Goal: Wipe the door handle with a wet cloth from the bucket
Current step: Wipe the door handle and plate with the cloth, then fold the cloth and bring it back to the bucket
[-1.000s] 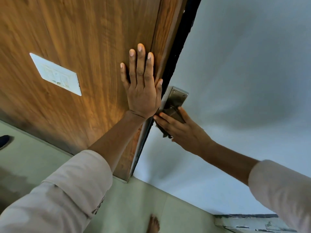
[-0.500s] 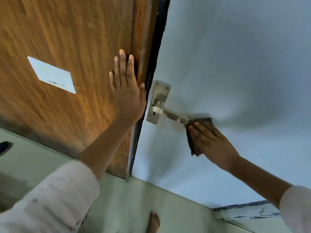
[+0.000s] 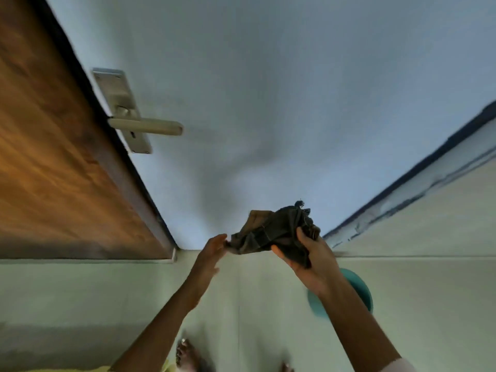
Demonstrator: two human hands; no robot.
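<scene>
While both hands' (image 3: 212, 253) (image 3: 311, 261) grip stretches the cloth (image 3: 271, 232) sideways, the handle (image 3: 146, 127) points right.

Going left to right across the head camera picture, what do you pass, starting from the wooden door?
Wooden door → door handle → left hand → dark cloth → right hand → teal bucket, partly hidden behind the right arm.
</scene>
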